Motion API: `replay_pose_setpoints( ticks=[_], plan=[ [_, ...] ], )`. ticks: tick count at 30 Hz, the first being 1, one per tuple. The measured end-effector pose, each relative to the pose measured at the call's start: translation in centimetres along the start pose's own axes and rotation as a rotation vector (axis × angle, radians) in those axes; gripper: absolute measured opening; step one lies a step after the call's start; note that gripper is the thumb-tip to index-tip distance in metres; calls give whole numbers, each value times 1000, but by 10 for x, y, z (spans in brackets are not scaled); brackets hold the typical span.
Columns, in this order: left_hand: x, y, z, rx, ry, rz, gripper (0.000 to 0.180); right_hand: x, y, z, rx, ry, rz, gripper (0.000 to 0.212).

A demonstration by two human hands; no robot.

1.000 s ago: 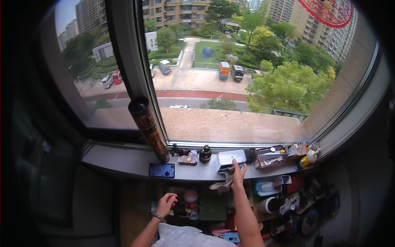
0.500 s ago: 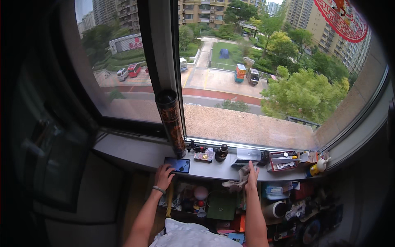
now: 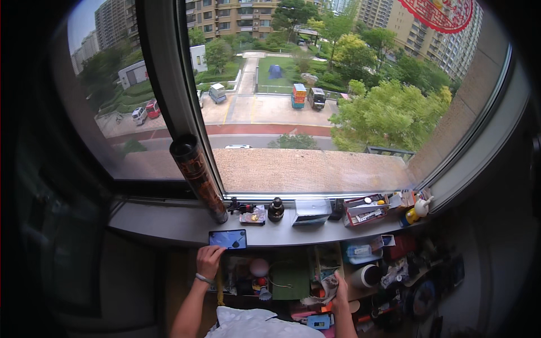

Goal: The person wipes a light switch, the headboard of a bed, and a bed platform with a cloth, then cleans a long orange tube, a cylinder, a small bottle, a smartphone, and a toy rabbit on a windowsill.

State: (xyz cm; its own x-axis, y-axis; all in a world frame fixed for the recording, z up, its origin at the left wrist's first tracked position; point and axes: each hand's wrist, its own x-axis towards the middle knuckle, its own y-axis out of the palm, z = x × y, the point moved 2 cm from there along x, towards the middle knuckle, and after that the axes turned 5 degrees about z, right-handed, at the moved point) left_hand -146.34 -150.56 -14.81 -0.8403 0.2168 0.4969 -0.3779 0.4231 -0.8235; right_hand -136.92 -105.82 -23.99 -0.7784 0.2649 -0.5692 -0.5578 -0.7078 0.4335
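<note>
My left hand [image 3: 208, 261] is at the near left edge of a dark smartphone [image 3: 230, 239] with a lit blue screen. Its fingers are bent together on that edge, and the phone lies flat at the front of the windowsill [image 3: 270, 232]. Lower and to the right, my right hand [image 3: 340, 290] grips a crumpled greyish cloth [image 3: 322, 291]. The cloth hangs from the fingers over the cluttered shelf below the sill.
Along the sill stand a tall dark tube [image 3: 197, 176], a small tray [image 3: 252, 217], a dark bottle [image 3: 275, 210], a clear box [image 3: 311, 212], an organizer [image 3: 363, 212] and a yellow figurine [image 3: 416, 213]. Below are a green bag [image 3: 291, 280], a pink ball [image 3: 259, 267] and a white cylinder [image 3: 364, 276].
The view has turned to the right. My right hand has drawn the cloth back from the sill toward me. My left fingers, earlier spread on the phone, have closed together at its near edge.
</note>
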Motion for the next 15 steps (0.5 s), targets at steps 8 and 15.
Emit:
replay_pose_setpoints(
  ticks=[8,15],
  plan=[
    [67,-5,-99,-145,226,67,30,-33,-39,-30,117,63,-82,16],
    [154,53,-169,-212,427,14,25,-37,-69,-58,110,81,-95,17]
  ],
)
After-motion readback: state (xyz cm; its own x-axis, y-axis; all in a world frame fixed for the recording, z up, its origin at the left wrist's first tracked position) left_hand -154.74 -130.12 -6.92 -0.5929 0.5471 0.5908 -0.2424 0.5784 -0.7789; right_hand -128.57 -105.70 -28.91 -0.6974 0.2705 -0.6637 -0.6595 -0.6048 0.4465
